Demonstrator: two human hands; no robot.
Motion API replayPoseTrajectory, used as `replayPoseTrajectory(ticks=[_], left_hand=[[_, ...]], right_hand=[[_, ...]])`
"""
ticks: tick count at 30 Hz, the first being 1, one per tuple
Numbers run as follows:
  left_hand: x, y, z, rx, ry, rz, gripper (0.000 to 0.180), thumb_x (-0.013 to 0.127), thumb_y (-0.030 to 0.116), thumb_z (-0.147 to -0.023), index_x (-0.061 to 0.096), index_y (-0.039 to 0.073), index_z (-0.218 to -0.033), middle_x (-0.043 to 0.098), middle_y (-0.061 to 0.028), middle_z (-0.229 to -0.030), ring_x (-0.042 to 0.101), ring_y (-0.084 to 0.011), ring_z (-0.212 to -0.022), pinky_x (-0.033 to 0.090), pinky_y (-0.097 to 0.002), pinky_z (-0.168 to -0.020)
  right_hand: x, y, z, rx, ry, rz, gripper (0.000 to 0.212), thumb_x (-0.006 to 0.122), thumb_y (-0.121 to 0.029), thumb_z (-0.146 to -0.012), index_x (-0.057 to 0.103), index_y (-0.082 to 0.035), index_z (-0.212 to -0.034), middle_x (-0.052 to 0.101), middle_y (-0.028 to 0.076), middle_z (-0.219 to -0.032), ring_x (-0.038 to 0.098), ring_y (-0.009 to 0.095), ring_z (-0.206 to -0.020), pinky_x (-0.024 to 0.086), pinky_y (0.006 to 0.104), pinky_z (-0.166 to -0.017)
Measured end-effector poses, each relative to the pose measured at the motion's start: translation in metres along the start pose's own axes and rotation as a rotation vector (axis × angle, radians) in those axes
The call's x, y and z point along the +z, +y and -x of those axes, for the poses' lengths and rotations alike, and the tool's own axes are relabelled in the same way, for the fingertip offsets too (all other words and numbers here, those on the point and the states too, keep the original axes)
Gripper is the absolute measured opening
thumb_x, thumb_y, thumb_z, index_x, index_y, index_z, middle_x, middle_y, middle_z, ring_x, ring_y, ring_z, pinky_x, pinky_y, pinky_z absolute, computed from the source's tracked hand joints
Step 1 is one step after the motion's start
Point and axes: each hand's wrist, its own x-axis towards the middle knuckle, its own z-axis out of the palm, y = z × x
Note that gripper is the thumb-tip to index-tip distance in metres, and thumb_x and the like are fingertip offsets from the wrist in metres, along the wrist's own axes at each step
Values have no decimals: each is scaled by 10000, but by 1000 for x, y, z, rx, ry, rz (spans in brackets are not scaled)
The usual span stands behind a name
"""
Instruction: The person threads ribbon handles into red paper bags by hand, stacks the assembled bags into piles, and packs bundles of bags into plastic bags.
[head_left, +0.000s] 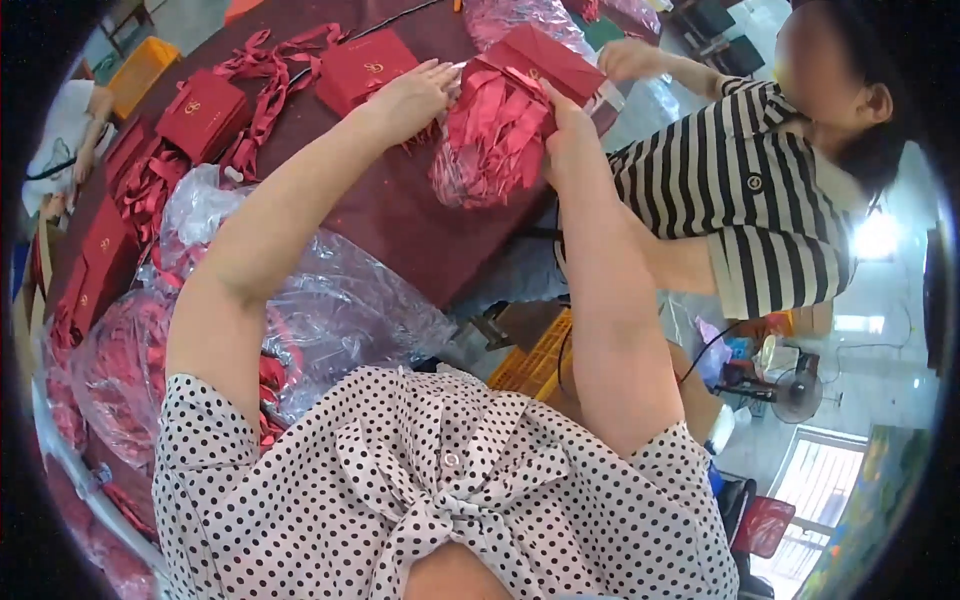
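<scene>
My left hand reaches across the table with its fingers stretched out and close together. It lies over the front right edge of a red gift box with a gold emblem, fingertips near the ribbons. My right hand is closed on the right side of a bundle of shiny red ribbons, its lower end in clear plastic. Directly behind the bundle is another red box or bag, touching it. Part of my right hand's fingers is hidden by the ribbons.
A dark red cloth covers the round table. At left are more red boxes, loose ribbons and clear plastic bags. A co-worker in a striped shirt sits at right, one hand near the red box. A yellow crate stands below.
</scene>
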Motion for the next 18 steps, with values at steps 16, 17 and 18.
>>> replayPoseTrajectory(ticks=[16, 17, 18], left_hand=[[-38, 23, -14, -129, 300, -14, 119, 544, 50, -745, 634, -21, -778, 368, -281, -1383, 334, -356, -1328, 240, -456, -1118], [-37, 19, -11, -139, 299, -23, 119, 544, 50, -745, 634, -21, -778, 368, -281, -1383, 334, -356, -1328, 240, -456, -1118], [-39, 19, -12, -104, 320, -4, 121, 546, 60, -748, 635, -21, -761, 368, -281, -1384, 336, -356, -1327, 241, -459, -1117]], right_hand=[[0, -10, 21, 74, -5, 3, 302, 632, -273, -857, 619, -75, -1085, 665, 116, -1042, 647, 284, -918, 507, 463, -861], [9, -8, 28, 77, -21, 48, 281, 591, -307, -884, 649, -75, -1031, 681, 123, -1007, 649, 287, -919, 497, 457, -882], [9, -9, 32, 73, -23, 47, 281, 591, -307, -884, 649, -75, -1031, 681, 123, -1007, 649, 287, -919, 497, 457, -882]])
